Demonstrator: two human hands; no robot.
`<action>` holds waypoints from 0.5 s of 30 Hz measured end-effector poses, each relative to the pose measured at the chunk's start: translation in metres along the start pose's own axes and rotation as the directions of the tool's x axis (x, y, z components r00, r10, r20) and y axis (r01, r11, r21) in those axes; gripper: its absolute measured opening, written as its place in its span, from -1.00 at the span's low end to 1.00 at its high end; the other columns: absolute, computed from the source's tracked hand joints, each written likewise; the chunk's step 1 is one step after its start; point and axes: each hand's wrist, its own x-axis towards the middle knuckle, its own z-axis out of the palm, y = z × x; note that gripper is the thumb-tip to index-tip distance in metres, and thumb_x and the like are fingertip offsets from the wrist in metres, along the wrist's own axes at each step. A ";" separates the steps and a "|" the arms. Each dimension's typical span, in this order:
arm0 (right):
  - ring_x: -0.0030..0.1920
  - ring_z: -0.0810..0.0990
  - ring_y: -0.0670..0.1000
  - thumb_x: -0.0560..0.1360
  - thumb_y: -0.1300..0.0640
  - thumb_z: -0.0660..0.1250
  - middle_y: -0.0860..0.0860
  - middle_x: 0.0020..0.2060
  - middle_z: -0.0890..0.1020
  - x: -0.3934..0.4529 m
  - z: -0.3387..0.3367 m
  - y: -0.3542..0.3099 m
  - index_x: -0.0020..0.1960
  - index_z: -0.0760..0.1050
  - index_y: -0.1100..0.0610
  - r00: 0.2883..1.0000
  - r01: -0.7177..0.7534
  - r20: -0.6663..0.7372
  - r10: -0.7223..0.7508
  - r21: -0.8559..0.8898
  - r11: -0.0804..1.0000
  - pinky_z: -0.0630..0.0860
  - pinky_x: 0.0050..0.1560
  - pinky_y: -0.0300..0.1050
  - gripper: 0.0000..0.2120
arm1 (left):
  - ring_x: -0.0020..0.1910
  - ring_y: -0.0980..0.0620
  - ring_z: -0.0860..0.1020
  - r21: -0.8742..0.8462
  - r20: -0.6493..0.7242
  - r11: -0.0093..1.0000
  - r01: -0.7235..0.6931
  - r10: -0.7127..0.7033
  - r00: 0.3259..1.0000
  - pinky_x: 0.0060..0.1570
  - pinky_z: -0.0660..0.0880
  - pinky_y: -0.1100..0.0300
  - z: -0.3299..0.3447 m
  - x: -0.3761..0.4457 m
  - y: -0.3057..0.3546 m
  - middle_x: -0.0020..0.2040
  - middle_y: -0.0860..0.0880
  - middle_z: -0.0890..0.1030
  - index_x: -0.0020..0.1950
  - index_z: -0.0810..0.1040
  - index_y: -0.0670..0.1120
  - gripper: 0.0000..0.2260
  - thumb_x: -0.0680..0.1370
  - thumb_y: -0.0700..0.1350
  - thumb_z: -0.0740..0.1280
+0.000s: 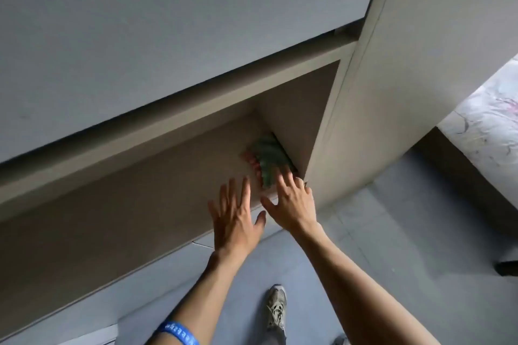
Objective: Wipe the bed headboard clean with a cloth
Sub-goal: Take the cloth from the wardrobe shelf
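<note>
While both arms reach forward, these things show:

Wall (140, 22): grey, fills the far left and top.
Headboard (140, 190): a beige panel with a recessed ledge, running from near left to far right, where it meets an upright side panel (406, 78).
Floor (392, 246): grey, near and right.
Bedding (487, 126): pale and patterned, at the right edge.
Right hand (291, 204): fingers spread and straight, fingertips on the near edge of the cloth, gripping nothing.
Left hand (235, 218): flat and open, fingers spread, just left of the right hand, over the ledge; I cannot tell whether it touches.
Cloth (266, 159): green with a pink edge, lying in the far right corner of the recess, against the side panel.
Shoe (276, 308): light-coloured, laced, on the near floor.
Wristband (179, 332): blue, on the left forearm.
</note>
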 end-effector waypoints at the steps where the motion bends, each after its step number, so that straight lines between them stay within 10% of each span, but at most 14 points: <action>1: 0.33 0.44 0.28 0.54 -0.21 0.24 0.09 0.52 0.28 0.011 0.007 0.001 0.58 0.05 -0.05 0.999 -0.001 0.044 0.002 -0.012 1.000 0.47 0.23 0.15 -0.29 | 0.60 -0.14 -0.01 0.008 0.027 1.000 0.004 -0.004 1.000 0.50 0.02 -0.22 0.001 0.002 -0.001 0.63 -0.12 -0.01 0.62 -0.18 0.05 -0.20 0.56 0.24 0.21; 6: 0.00 0.64 0.24 0.58 0.16 0.23 0.12 0.15 0.63 0.042 0.032 0.015 0.28 0.53 0.07 0.997 -0.027 0.072 0.034 -0.089 0.996 0.55 0.00 0.03 -0.71 | 0.57 -0.10 0.10 0.006 0.100 1.000 0.019 -0.020 0.995 0.52 0.04 -0.13 0.013 0.014 -0.009 0.62 -0.09 0.09 0.62 -0.02 0.01 -0.30 0.57 0.06 0.25; 9: -0.08 0.63 0.14 0.57 0.19 0.22 0.06 -0.12 0.69 0.024 0.014 0.033 -0.03 0.61 0.12 0.993 -0.077 0.106 0.058 0.184 0.980 0.57 -0.11 -0.02 -0.82 | 0.45 -0.08 0.35 -0.173 0.083 0.985 -0.004 0.019 0.996 0.43 0.25 0.06 0.007 0.014 0.008 0.48 -0.09 0.39 0.52 0.32 -0.07 -0.47 0.55 -0.08 0.29; 15: -0.31 0.42 -0.02 0.54 0.13 0.29 0.02 -0.35 0.49 -0.061 -0.082 0.109 -0.21 0.41 0.12 0.914 -0.341 0.251 0.319 0.900 0.270 0.33 -0.28 -0.12 -0.84 | 0.18 0.23 0.58 -0.751 0.059 0.647 -0.135 0.269 0.961 0.15 0.47 0.33 -0.016 0.001 0.138 0.18 0.22 0.65 0.27 0.56 0.19 -0.68 0.58 -0.09 0.21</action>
